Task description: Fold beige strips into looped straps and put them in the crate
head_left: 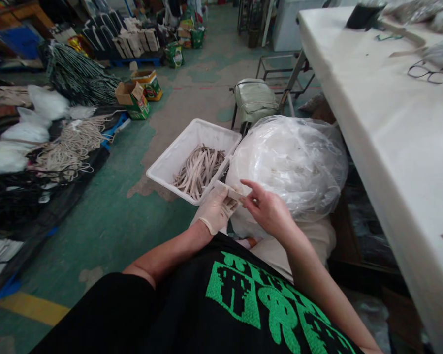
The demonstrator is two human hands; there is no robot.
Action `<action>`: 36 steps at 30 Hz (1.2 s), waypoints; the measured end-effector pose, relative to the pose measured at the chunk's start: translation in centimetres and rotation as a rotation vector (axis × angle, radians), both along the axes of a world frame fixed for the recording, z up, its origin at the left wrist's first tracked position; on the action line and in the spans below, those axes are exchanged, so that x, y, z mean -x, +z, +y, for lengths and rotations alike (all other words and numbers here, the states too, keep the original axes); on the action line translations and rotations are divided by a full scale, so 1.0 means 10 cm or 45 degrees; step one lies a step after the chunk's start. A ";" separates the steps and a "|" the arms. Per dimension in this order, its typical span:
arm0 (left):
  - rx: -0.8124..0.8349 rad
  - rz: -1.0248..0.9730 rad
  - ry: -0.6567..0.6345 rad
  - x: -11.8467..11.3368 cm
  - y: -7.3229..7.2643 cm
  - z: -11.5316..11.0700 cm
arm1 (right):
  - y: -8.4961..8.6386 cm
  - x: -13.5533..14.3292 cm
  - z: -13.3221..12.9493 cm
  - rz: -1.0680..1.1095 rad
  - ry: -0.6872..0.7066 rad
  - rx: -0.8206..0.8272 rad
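Note:
My left hand [217, 207], in a whitish glove, is closed on one end of a short, flat, pale strip [230, 192]. At the strip's other end, my bare right hand [262, 204] pinches it between thumb and fingers, with the index finger stretched out above. Just beyond my left hand stands a white plastic bin [170, 169], tilted in view, with a heap of beige strips [199, 169] inside. A large bundle wrapped in clear plastic [288, 162] lies right behind my right hand.
A long white table [376, 123] runs along the right, with eyeglasses [430, 74] on it. Behind the bundle is a stool with a greenish padded cover [256, 101]. Cord bundles [72, 145] lie on the left, and open cartons [133, 98] stand farther back.

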State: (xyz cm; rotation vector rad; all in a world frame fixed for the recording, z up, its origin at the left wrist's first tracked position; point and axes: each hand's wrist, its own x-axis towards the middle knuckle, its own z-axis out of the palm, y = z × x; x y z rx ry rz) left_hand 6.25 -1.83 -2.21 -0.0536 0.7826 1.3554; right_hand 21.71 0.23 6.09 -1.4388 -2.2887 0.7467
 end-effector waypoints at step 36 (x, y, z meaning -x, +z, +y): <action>0.156 -0.111 -0.243 0.03 0.37 -0.06 | 0.22 -0.41 -0.31 0.467 0.347 -0.671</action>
